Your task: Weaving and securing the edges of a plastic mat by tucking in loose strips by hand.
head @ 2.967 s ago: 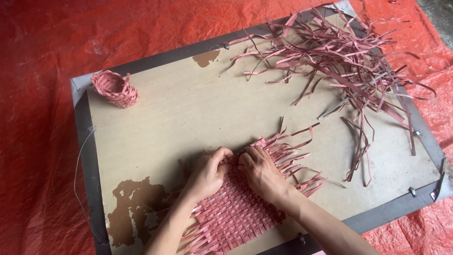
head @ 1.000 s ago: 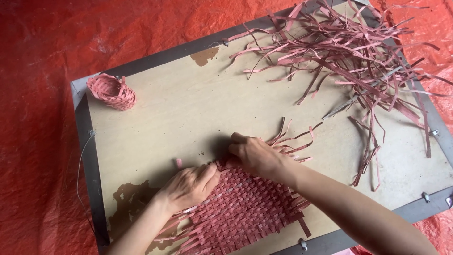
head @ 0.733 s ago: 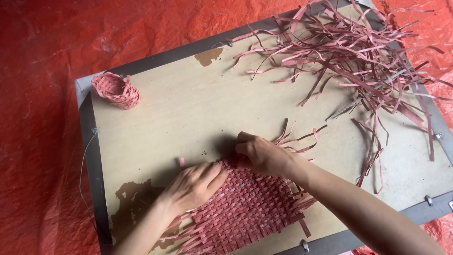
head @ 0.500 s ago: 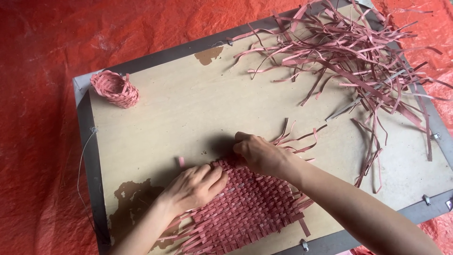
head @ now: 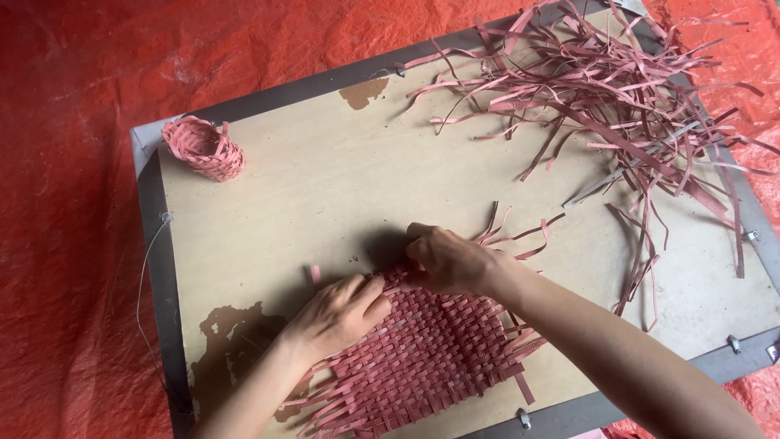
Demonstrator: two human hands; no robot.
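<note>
- The left hand (head: 337, 313) lies flat on the near left part of the woven mat (head: 431, 358), with the fingers spread a little and pressing down on the weave. It grips nothing.
- The right hand (head: 451, 260) is at the far edge of the mat, with the fingers curled down onto the strips there. I cannot tell if it pinches one strip or only pushes on it.
- The mat is pink and flat, made of crossed strips. It lies on the board (head: 325, 187) near the near edge, a little left of the middle, and loose strip ends stick out on its sides.
- A small woven basket (head: 203, 148) of the same pink colour stands near the far left corner of the board, well apart from both hands.
- A big pile of loose strips (head: 601, 89) covers the far right corner of the board, and some strips hang down along the right edge.
- The board has a dark metal frame (head: 154, 268) around it and rests on a red sheet (head: 73, 106).
- A thin wire (head: 146, 276) runs along the left edge of the frame.
</note>
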